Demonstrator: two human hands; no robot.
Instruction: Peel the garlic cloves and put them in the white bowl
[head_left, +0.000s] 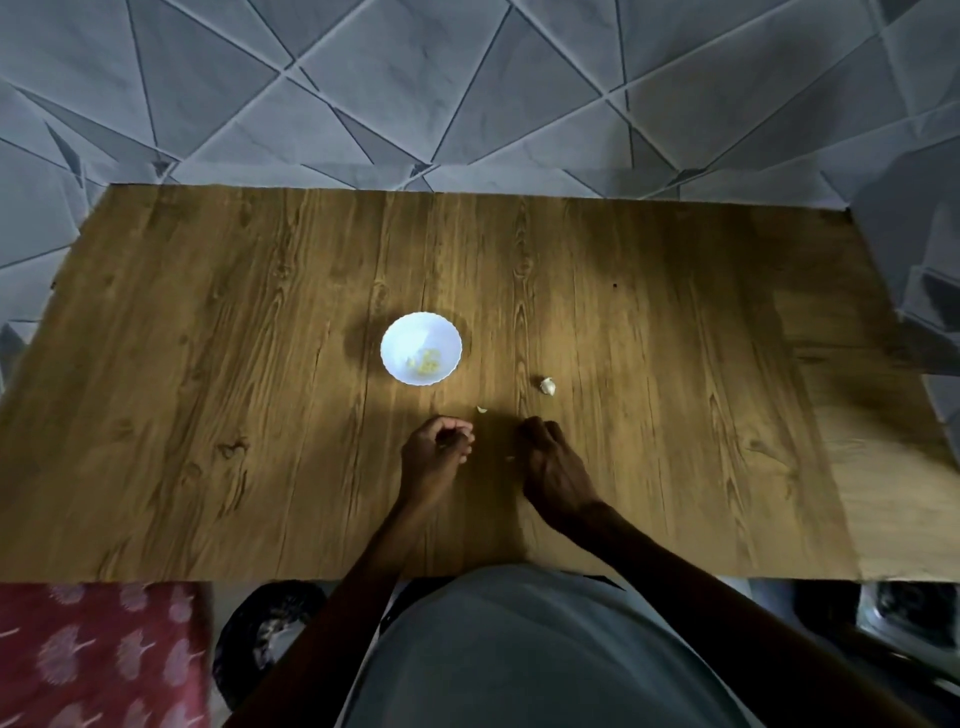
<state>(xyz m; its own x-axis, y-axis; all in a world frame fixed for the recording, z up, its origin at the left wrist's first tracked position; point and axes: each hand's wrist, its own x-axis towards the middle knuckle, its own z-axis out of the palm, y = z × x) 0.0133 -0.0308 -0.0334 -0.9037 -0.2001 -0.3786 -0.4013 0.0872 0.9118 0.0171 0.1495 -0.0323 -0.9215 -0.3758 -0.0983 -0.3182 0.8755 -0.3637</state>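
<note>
- Left hand (436, 449): fingers curled toward thumb; whether clove is pinched cannot be told, too small.
- Right hand (551, 460): fingers curled, shadowed; contents cannot be told.
- Table (208, 364): both hands held low over it.
- White bowl (400, 338): set just beyond left hand; peeled cloves (427, 361) contained.
- Garlic piece (547, 385): seemingly unpeeled, beyond right hand, apart from it.
- Skin scrap (482, 409): just ahead of left fingertips.
- Step judged: peeling, mid-task.
- Next move: garlic piece to be picked up, skin stripped, clove dropped in bowl.
</note>
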